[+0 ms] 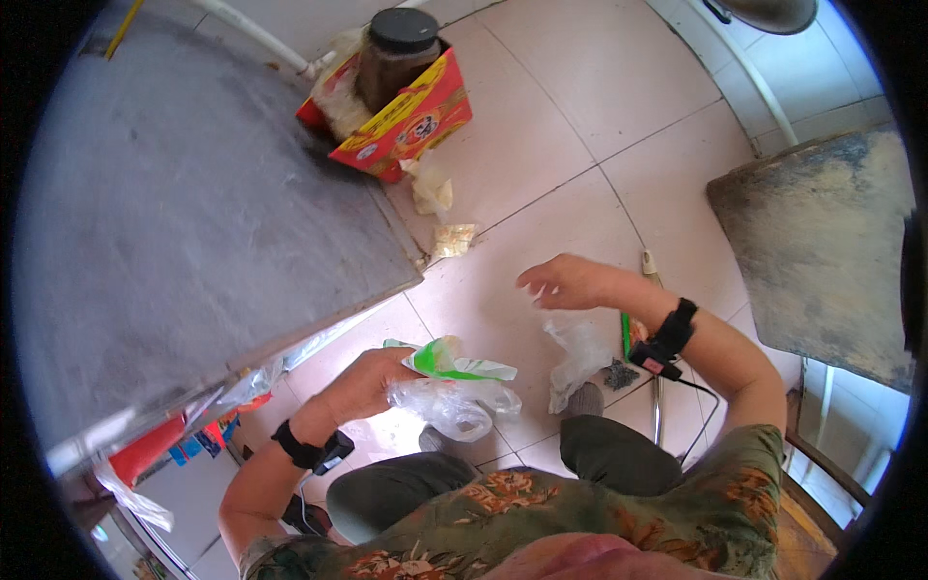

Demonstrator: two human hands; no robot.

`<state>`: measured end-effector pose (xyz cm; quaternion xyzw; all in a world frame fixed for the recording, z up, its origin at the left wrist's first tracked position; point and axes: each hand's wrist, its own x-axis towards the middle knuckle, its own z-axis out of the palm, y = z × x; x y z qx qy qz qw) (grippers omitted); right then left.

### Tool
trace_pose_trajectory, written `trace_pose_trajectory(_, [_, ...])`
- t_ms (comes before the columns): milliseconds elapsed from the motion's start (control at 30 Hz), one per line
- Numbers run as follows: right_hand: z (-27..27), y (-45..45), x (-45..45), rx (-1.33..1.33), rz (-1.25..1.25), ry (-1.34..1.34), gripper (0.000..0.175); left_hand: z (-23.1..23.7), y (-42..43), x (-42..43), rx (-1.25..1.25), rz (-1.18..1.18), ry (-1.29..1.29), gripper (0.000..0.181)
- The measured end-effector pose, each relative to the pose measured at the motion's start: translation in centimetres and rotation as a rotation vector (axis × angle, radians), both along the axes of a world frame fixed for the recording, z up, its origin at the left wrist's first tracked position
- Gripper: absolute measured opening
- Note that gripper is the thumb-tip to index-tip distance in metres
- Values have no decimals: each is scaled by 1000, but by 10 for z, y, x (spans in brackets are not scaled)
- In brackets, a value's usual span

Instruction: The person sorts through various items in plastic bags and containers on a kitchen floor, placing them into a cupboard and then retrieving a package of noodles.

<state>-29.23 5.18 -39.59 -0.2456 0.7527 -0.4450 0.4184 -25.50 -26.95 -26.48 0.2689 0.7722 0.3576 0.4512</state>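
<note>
My left hand (373,388) is closed on a green and white plastic packet (460,365), with a clear crumpled plastic bag (464,407) hanging just below it. My right hand (565,283) is over the tiled floor with its fingers apart and slightly bent, holding nothing that I can see. Near my right foot lies another thin clear bag (576,355), beside a dark grey clump (621,375). Two small packets, a pale one (433,194) and a patterned one (454,240), rest on the floor beyond my hands.
A red and yellow cardboard box (417,119) holds a jar with a black lid (404,30). The grey tabletop (217,210) fills the left, with bags and coloured packages below its edge. A worn board-like surface (826,254) stands at right. A metal pole (657,413) lies under my right forearm.
</note>
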Motion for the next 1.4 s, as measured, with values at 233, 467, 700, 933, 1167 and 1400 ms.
trace_pose_trajectory(233, [56, -18, 14, -181, 7, -153, 53, 27, 24, 12, -29, 241, 6, 29])
trace_pose_trajectory(467, [139, 8, 70, -358, -294, -199, 67, 87, 62, 46, -79, 392, -170, 27])
trace_pose_trajectory(700, [226, 39, 141, -566, -618, -547, 63, 157, 121, 71, 9, 388, -184, 20])
trace_pose_trajectory(933, [337, 84, 180, -883, -872, -717, 51, 278, 179, 67, 161, 314, -186, 31])
trace_pose_trajectory(1167, [418, 90, 148, -562, -564, -247, 55, 380, 194, 81, 205, 321, -65, 38])
trace_pose_trajectory(1400, [436, 66, 149, -226, -314, 480, 48, 455, 172, 105, 378, 627, -167, 33])
